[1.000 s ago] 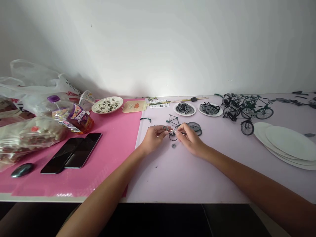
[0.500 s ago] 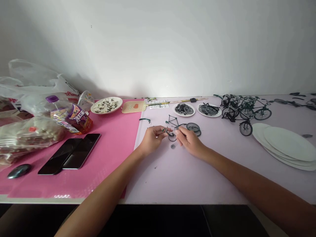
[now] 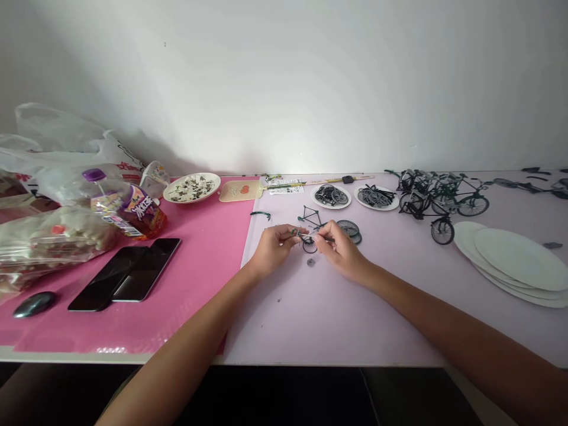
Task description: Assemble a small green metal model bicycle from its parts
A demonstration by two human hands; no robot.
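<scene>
My left hand [image 3: 273,248] is closed, pinching a small dark green model-bicycle part [image 3: 294,232]; its exact shape is mostly covered by the fingers. My right hand [image 3: 341,251] is closed around a small screwdriver [image 3: 328,239], whose thin metal shaft points left to the part. Just below the fingertips shows a dark ring-shaped wheel or tyre [image 3: 309,247]; whether it is held or lies on the table I cannot tell. Behind the hands lies a green model-bicycle frame [image 3: 306,216]. Grey spoked wheels [image 3: 348,228] rest right of it, and a small grey disc [image 3: 311,262] lies nearer me.
Two plates [image 3: 331,205] of wheels and dark parts stand at the back. Assembled model bicycles [image 3: 444,198] and stacked white plates [image 3: 519,260] are at right. Phones [image 3: 133,278], a mouse [image 3: 35,304], a drink bottle [image 3: 133,207] and a bowl [image 3: 192,201] occupy the pink left side.
My right hand has tilted and shifted slightly, and the screwdriver's shaft and dark handle now show more clearly between the hands. My left hand has stayed nearly still.
</scene>
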